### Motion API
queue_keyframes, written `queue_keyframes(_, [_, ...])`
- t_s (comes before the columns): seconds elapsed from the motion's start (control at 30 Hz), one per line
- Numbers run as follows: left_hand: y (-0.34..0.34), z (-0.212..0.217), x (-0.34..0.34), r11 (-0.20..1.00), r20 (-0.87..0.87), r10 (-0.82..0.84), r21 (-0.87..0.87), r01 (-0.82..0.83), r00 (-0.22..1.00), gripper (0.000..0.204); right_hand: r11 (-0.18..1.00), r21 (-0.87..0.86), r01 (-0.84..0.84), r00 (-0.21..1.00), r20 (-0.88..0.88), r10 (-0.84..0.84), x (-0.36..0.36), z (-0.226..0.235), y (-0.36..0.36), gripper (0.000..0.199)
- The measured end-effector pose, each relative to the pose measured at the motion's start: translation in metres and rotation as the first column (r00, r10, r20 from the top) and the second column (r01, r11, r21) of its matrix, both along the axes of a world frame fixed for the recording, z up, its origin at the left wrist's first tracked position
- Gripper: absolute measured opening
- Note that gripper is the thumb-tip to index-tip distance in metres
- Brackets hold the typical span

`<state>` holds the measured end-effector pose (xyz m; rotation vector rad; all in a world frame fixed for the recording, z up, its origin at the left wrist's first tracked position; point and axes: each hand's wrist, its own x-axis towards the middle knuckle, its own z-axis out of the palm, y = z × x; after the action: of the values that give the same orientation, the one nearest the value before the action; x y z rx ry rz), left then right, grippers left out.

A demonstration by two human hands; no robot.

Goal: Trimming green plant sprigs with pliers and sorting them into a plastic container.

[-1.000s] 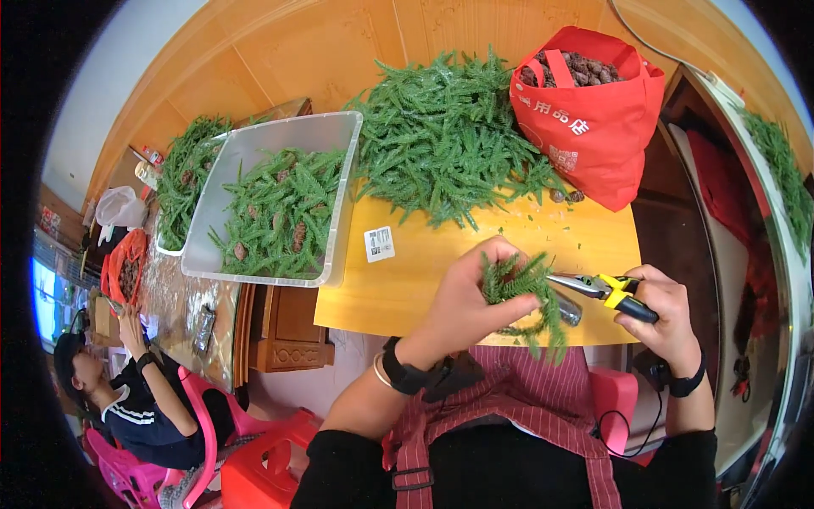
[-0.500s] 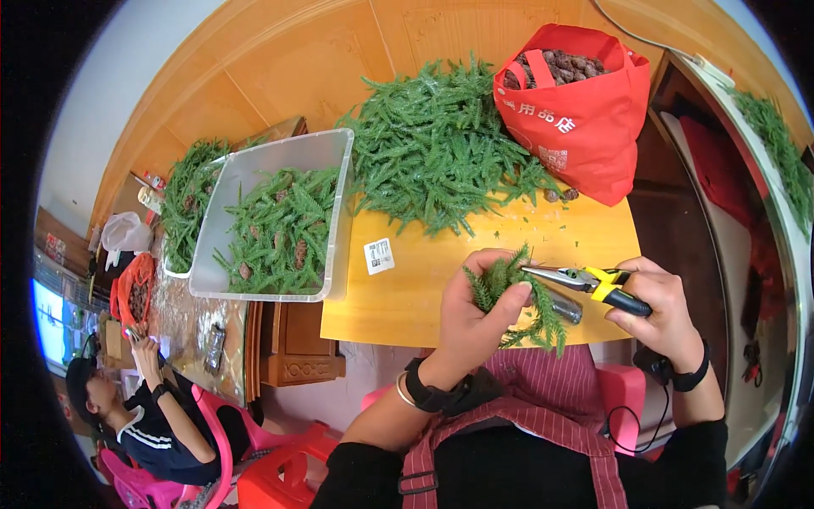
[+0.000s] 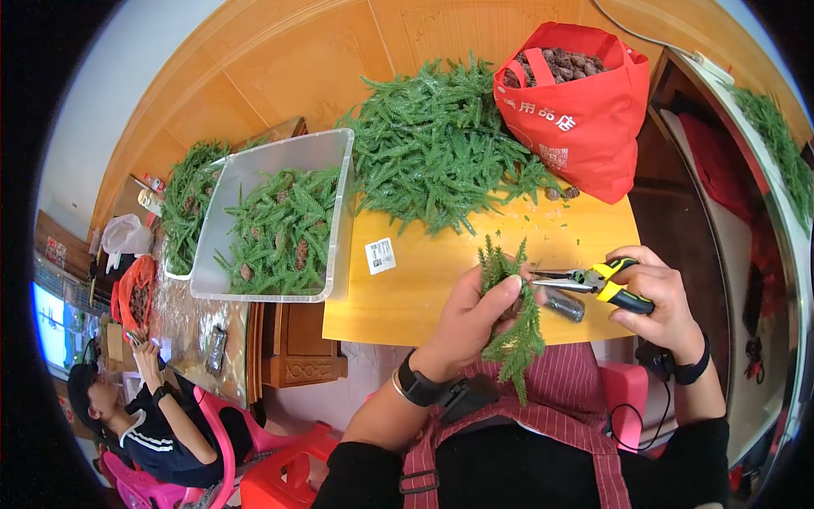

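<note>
My left hand (image 3: pixel 475 312) is closed round a green artificial pine sprig (image 3: pixel 515 343), its thumb across the stems. Part of the sprig points up past the fingers and part hangs down over my lap. Something brownish shows behind the thumb, too hidden to name. In my right hand (image 3: pixel 661 293) is a pair of long-nose pliers (image 3: pixel 615 284) with yellow and black handles. Their jaws are parted, with the tips at the sprig beside my left fingers. Below the jaws, a dark grey, rod-shaped bundle (image 3: pixel 565 305) lies on the yellow tabletop (image 3: pixel 424 293).
A heap of green sprigs (image 3: pixel 441 144) covers the table's far side. Beside it stands a red bag (image 3: pixel 585 127) of pine cones. At left is a clear plastic bin (image 3: pixel 339 212) with sprigs and cones. Farther left, a seated person (image 3: pixel 161 424) works at another table.
My left hand has turned the sprig, so it now hangs lower and nearer me. The pliers have dropped slightly, and their jaws have opened.
</note>
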<state>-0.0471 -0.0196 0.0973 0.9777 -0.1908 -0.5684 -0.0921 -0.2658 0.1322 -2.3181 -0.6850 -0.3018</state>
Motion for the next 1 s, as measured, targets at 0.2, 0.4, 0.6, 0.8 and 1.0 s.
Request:
queue_keyframes(0.2, [0.009, -0.002, 0.003, 0.988, -0.143, -0.151, -0.053, 0.145, 0.978, 0.035, 0.998, 0.014, -0.058, 0.998, 0.024, 0.057, 0.004, -0.001, 0.000, 0.025])
queue_keyframes(0.4, [0.010, -0.001, 0.006, 0.959, -0.150, -0.250, -0.172, 0.224, 0.956, 0.031, 0.998, 0.028, -0.065, 0.997, 0.051, 0.063, 0.004, -0.005, -0.003, 0.026])
queue_keyframes(0.6, [0.005, 0.005, 0.002, 0.992, 0.002, -0.113, -0.062, 0.113, 0.994, 0.020, 0.997, 0.081, 0.006, 0.996, 0.092, -0.013, -0.001, -0.012, -0.001, 0.027])
queue_keyframes(0.8, [0.000, -0.003, 0.012, 0.742, 0.972, 0.102, 0.069, -0.666, 0.214, 0.026, 0.992, -0.027, 0.122, 0.992, 0.028, -0.121, -0.011, -0.002, 0.008, 0.026])
queue_keyframes(1.0, [0.003, -0.006, 0.008, 0.910, 0.659, 0.199, 0.149, -0.386, 0.725, 0.020, 0.993, 0.044, 0.113, 0.992, -0.054, -0.111, -0.011, -0.001, 0.012, 0.023])
